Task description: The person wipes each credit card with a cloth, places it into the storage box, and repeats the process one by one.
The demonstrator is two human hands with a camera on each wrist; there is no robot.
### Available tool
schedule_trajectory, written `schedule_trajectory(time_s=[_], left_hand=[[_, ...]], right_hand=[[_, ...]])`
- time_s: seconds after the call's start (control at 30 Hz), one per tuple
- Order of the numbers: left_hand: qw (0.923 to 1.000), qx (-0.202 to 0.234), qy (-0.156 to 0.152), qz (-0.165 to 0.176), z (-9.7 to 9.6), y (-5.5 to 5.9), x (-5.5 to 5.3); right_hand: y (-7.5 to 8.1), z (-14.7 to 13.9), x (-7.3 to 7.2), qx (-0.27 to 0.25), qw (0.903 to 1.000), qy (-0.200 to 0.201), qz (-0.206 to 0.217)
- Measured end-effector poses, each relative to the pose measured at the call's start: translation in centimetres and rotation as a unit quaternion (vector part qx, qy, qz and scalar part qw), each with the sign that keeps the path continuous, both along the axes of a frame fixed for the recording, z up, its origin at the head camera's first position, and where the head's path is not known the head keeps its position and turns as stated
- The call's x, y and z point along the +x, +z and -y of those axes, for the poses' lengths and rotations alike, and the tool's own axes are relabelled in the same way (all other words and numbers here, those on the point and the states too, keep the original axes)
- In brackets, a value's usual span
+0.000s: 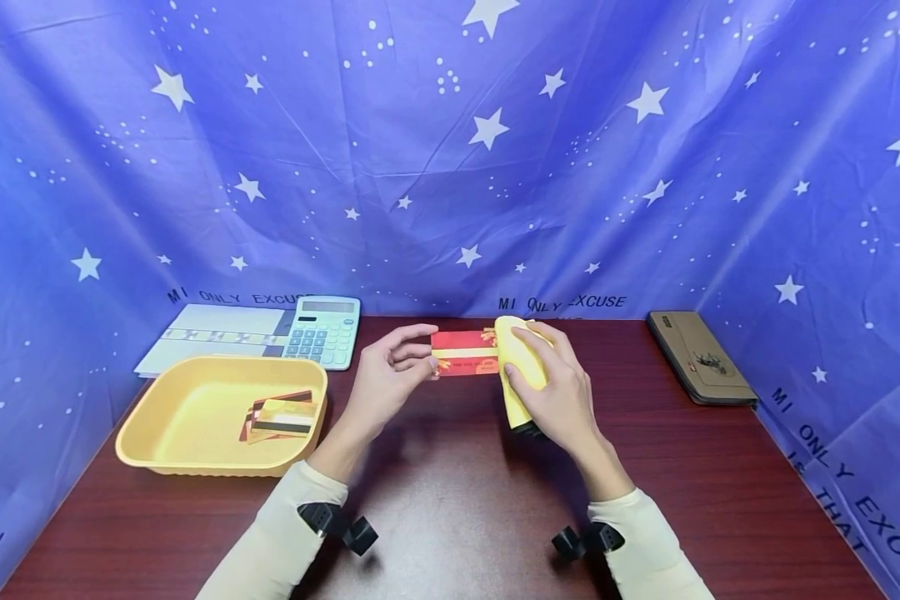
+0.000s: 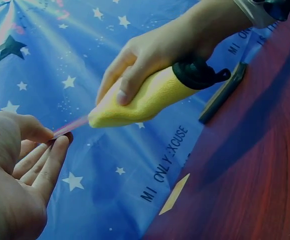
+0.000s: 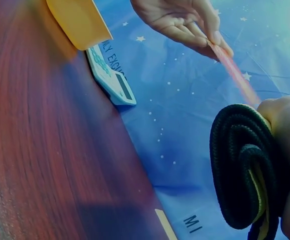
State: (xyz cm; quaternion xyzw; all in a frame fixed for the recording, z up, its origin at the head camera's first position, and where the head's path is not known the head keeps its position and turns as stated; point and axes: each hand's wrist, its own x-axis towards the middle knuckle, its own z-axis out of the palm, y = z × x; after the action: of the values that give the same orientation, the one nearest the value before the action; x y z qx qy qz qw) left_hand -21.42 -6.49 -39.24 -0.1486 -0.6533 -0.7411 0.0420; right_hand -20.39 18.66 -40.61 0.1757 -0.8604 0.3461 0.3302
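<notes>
Between the thumb and fingers of my left hand [image 1: 396, 371] is the left end of a red card [image 1: 463, 353] with a pale stripe, raised above the table. My right hand [image 1: 558, 379] grips a folded yellow cloth [image 1: 521, 367], which covers the card's right end. A black border [image 2: 192, 75] edges the cloth, with a small loop at one corner in the left wrist view. Seen from the right wrist, the cloth's dark folded layers [image 3: 230, 165] face the camera, and the card [image 3: 234, 72] runs from them to the left fingertips.
A yellow basin [image 1: 195, 458] at left holds several cards [image 1: 288, 417]. Behind it lie a calculator [image 1: 322, 333] and a white paper stack [image 1: 217, 321] with a patterned band. At right lies a brown wallet [image 1: 701, 358]. A flat yellow piece [image 2: 175, 194] lies near the table's back edge.
</notes>
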Motion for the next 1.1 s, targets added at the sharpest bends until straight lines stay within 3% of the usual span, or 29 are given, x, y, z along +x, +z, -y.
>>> schedule_trajectory(time_s=[0.2,0.43,0.67,0.87,1.1], left_hand=[[0.9998,0.015,0.011,-0.003,0.12,0.26,-0.03],[0.9975,-0.045,0.054,0.004,0.07,0.19,0.2],[0.9989,-0.006,0.046,-0.002,0.21,0.06,-0.03],[0.9983,-0.02,0.048,-0.027,0.27,-0.01,-0.09],[0.995,-0.026,0.089,-0.036,0.28,-0.04,-0.03]], right_hand=[[0.25,-0.27,0.04,-0.009,0.9999,-0.002,0.006],[0.27,-0.4,0.08,-0.014,0.9999,0.001,0.001],[0.24,-0.4,0.01,-0.014,0.9999,0.006,0.004],[0.19,-0.34,0.05,-0.012,0.9999,0.005,0.009],[0.21,-0.24,0.08,-0.008,0.9999,0.004,0.013]])
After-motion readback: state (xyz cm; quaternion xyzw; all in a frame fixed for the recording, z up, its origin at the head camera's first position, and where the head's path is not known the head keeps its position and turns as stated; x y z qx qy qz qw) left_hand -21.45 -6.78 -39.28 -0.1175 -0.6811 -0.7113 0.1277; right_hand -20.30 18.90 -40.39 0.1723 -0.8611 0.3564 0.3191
